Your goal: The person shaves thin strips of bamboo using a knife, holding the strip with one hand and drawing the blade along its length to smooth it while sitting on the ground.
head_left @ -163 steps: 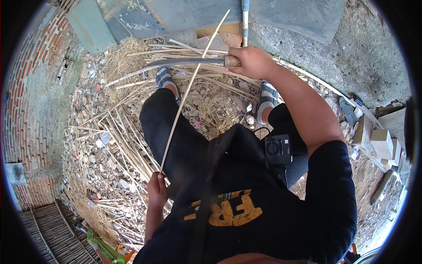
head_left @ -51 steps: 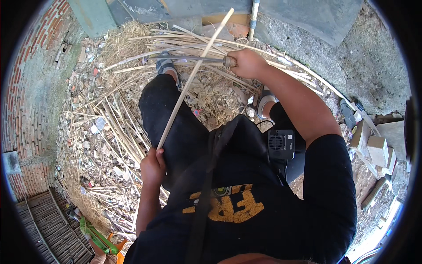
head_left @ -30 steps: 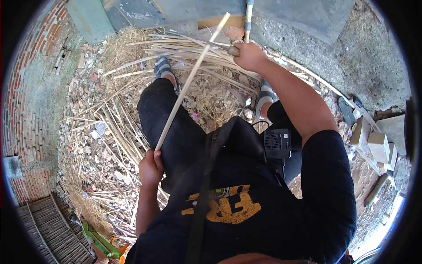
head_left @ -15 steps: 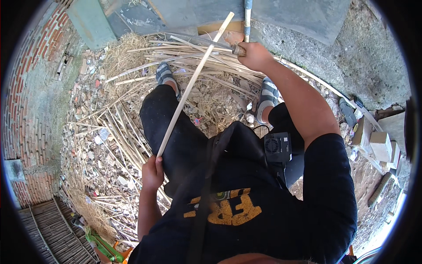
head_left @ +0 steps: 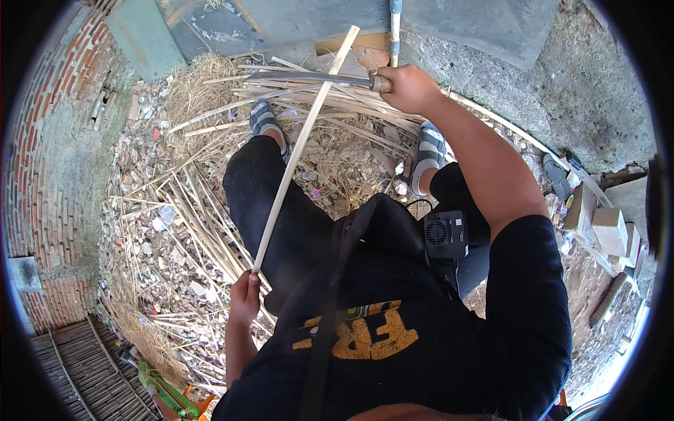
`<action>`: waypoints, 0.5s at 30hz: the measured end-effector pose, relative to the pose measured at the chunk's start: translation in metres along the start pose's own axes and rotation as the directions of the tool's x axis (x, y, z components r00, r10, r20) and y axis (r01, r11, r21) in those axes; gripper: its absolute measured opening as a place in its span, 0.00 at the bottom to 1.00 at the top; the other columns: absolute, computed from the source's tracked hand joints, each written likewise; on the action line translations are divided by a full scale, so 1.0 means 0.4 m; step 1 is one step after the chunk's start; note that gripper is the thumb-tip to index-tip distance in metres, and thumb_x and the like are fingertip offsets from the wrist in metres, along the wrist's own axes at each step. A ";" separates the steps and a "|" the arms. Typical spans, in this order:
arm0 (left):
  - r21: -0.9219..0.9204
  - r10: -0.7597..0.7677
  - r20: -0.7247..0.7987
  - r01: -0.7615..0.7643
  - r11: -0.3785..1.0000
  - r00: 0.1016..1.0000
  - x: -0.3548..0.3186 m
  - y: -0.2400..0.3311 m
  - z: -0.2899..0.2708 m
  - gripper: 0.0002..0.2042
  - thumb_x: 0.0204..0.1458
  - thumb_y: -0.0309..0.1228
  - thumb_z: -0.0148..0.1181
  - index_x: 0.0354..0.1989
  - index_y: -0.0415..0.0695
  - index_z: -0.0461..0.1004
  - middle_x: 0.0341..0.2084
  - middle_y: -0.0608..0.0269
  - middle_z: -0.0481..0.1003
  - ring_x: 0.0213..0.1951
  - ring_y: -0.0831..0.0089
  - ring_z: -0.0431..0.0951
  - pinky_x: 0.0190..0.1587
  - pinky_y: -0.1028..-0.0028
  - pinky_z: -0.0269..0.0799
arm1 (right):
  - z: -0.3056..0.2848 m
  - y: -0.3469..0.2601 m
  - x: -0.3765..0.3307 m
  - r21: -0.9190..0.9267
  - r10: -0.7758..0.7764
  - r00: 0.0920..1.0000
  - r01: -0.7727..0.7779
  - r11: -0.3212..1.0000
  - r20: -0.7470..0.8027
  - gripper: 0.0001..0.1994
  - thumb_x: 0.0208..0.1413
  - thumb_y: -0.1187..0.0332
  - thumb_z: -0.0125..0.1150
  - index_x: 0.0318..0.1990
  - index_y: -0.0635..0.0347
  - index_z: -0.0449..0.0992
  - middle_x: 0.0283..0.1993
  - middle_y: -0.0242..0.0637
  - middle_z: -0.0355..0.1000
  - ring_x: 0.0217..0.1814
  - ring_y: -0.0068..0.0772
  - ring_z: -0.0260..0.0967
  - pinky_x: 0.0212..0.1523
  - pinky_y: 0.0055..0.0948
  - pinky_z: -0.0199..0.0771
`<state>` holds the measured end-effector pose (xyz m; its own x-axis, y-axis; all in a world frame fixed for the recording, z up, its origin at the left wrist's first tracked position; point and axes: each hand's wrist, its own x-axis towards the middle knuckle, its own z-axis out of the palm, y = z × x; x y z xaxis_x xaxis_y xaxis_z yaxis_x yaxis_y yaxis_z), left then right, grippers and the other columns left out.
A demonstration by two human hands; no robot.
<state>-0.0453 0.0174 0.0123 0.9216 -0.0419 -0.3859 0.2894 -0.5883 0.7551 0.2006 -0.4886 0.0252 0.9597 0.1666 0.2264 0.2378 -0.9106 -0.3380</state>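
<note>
My left hand (head_left: 245, 297) is closed on the lower end of a long, pale bamboo strip (head_left: 293, 165), beside my left thigh. The strip slants up and away to the right, past my knee. In my right hand (head_left: 409, 89) is the wooden handle of a machete (head_left: 309, 76), held out at arm's length. Its curved blade points left and lies across the upper part of the strip, passing over it. Whether the edge bites into the strip cannot be made out. Beyond the blade, the strip's far end sticks out.
Several cut strips (head_left: 203, 217) lie heaped on the rubble at left, with more between my sandalled feet. Dry shavings (head_left: 200, 88) form a pile at far left. A blue-white pole (head_left: 395, 35) stands ahead by a grey panel (head_left: 477, 28). Pale blocks (head_left: 609, 231) sit at right.
The machete blade has swung nearer and levelled out, from behind the bamboo strip to across its front. My left hand has drawn the strip slightly down toward me.
</note>
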 end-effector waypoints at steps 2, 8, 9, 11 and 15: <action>0.038 0.050 -0.052 -0.048 0.998 0.997 0.005 0.013 0.004 0.17 0.68 0.41 0.48 0.31 0.40 0.68 0.19 0.69 0.68 0.24 0.81 0.65 0.26 0.75 0.61 | -0.009 -0.025 0.002 -0.003 -0.037 0.999 0.037 0.999 0.030 0.13 0.47 0.64 0.63 0.42 0.51 0.76 0.34 0.44 0.78 0.40 0.51 0.78 0.42 0.48 0.79; 0.137 0.319 -0.149 -0.300 0.944 0.936 0.051 0.060 0.043 0.12 0.67 0.34 0.43 0.39 0.38 0.69 0.20 0.61 0.69 0.22 0.72 0.67 0.27 0.69 0.62 | -0.027 -0.083 -0.010 -0.042 -0.166 0.981 0.170 0.984 0.098 0.12 0.46 0.65 0.62 0.40 0.52 0.76 0.33 0.43 0.78 0.40 0.50 0.78 0.40 0.49 0.78; 0.209 0.298 -0.168 -0.262 0.942 0.940 0.053 0.066 0.048 0.12 0.67 0.35 0.43 0.39 0.38 0.69 0.20 0.58 0.70 0.23 0.67 0.70 0.28 0.67 0.64 | -0.028 -0.078 -0.010 -0.054 -0.140 0.983 0.147 0.988 0.120 0.12 0.46 0.65 0.62 0.40 0.52 0.76 0.33 0.43 0.78 0.40 0.50 0.78 0.40 0.49 0.78; 0.347 0.260 -0.212 -0.177 0.921 0.942 0.057 0.077 0.053 0.13 0.66 0.37 0.45 0.39 0.38 0.69 0.21 0.52 0.73 0.24 0.57 0.75 0.29 0.62 0.68 | -0.027 -0.060 -0.005 -0.079 -0.088 0.983 0.102 0.992 0.162 0.12 0.47 0.65 0.62 0.40 0.52 0.76 0.33 0.43 0.78 0.40 0.51 0.78 0.40 0.49 0.79; 0.488 0.235 -0.204 -0.109 0.866 0.950 0.071 0.071 0.060 0.16 0.67 0.41 0.44 0.38 0.40 0.69 0.21 0.44 0.74 0.27 0.40 0.76 0.30 0.51 0.68 | -0.009 -0.026 -0.003 -0.047 0.001 0.995 0.003 0.999 0.095 0.12 0.48 0.65 0.61 0.41 0.52 0.76 0.33 0.45 0.78 0.40 0.51 0.78 0.42 0.50 0.79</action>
<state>-0.0172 -0.0200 0.0099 0.9966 -0.0132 -0.0813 0.0238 -0.8989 0.4374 0.1964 -0.4806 0.0316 0.9698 0.2008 0.1384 0.2338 -0.9269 -0.2936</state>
